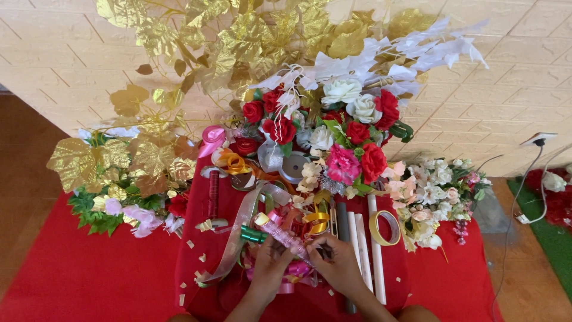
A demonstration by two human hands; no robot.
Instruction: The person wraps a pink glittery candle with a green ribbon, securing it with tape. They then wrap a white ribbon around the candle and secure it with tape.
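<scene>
Head view, looking down at a red-draped table [202, 301]. Left hand [269, 257] and right hand [336, 262] meet at the near centre, both curled closed on a slim pink glittery ribbon tube [285, 236]. Tube's long axis runs diagonally: far end points up-left, near end disappears between the hands; which fingers actually pinch it is hard to tell, probably both sets. A pink ribbon bow [292, 275] sits just under the hands.

No readable packaging. A roll of tan tape [385, 228], round and flat, lies right of the hands, touching long white sticks [376, 262] that run near-to-far. A dark grey tube [343, 222] lies parallel, just left of the sticks. A dark red foil ribbon roll [213, 194] stands on the far left of the table; a green curled ribbon [253, 234] lies near the left hand.

Far side: bouquet of red, white and pink fabric roses [333, 134] under gold foil leaves [238, 42]. A white wall socket [538, 139] sits far right.
</scene>
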